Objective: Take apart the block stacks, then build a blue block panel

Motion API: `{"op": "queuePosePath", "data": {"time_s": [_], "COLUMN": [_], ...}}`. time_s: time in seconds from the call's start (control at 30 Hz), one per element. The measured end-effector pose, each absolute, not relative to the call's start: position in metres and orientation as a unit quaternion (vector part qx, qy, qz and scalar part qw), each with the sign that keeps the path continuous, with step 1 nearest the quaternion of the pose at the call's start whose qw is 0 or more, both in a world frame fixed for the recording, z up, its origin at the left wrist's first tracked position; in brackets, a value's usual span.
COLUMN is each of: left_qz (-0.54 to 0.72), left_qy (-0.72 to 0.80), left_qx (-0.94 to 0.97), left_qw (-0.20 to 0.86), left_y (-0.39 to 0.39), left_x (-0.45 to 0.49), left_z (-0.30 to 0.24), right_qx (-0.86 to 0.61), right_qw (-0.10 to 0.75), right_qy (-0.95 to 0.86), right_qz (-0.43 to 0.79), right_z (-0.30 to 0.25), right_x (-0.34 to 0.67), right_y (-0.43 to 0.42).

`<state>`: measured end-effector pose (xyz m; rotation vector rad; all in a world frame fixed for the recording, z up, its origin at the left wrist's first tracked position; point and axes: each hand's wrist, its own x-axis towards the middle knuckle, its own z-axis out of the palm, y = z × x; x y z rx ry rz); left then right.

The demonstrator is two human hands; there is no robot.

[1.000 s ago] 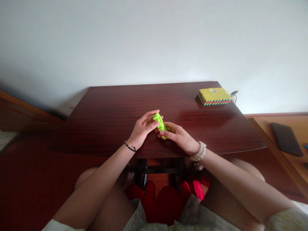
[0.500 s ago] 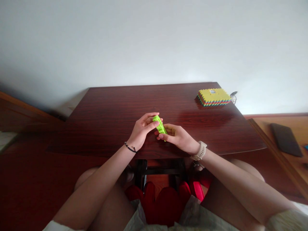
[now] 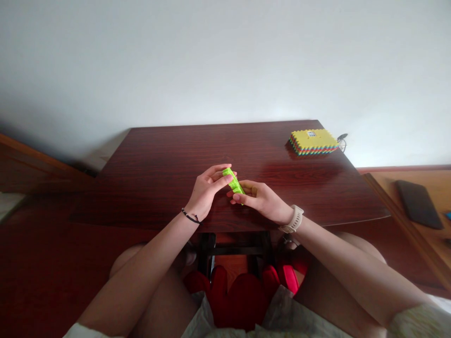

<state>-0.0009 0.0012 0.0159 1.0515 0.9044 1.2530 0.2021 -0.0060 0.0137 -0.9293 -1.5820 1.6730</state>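
Note:
A lime-green toothed block (image 3: 232, 180), possibly stacked foam pieces, is held above the dark wood table (image 3: 148, 155). My left hand (image 3: 206, 190) grips its upper end between thumb and fingers. My right hand (image 3: 255, 197) pinches its lower end, and those fingers hide part of it. A black cord bracelet (image 3: 190, 217) circles my left wrist, and a pale watch (image 3: 294, 219) sits on my right. To the far right, a stack of yellow-topped, multicoloured toothed foam pieces (image 3: 313, 142) lies well away from both hands.
A thin black cable (image 3: 341, 142) lies beside the stack at the table's far right corner. A lower wooden surface to the right holds a dark flat slab (image 3: 418, 204). Red slippers (image 3: 243, 300) show beneath the table, between my legs.
The green block has shifted slightly in my fingers and now lies more aslant. My left hand has moved slightly down, and my right fingers cover more of the block's lower end.

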Motion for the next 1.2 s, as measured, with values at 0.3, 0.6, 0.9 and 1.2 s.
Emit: {"op": "queuePosePath", "data": {"time_s": [0.3,0.6,0.9,1.2], "left_qz": [0.530,0.627,0.497,0.477], "left_qy": [0.366,0.379,0.374,0.401], "left_qx": [0.484,0.395,0.550,0.557], "left_qw": [0.592,0.554,0.557,0.549], "left_y": [-0.002,0.028,0.009,-0.002], "left_x": [-0.003,-0.040,-0.024,-0.001], "left_z": [0.020,0.025,0.020,0.013], "right_qx": [-0.344,-0.357,-0.382,-0.422], "right_qw": [0.307,0.284,0.433,0.467], "right_qy": [-0.631,-0.644,-0.574,-0.568], "right_qz": [0.624,0.614,0.581,0.531], "right_z": [0.020,0.011,0.018,0.003], "right_x": [0.204,0.196,0.208,0.205], "right_y": [-0.009,-0.027,-0.013,-0.007]}}
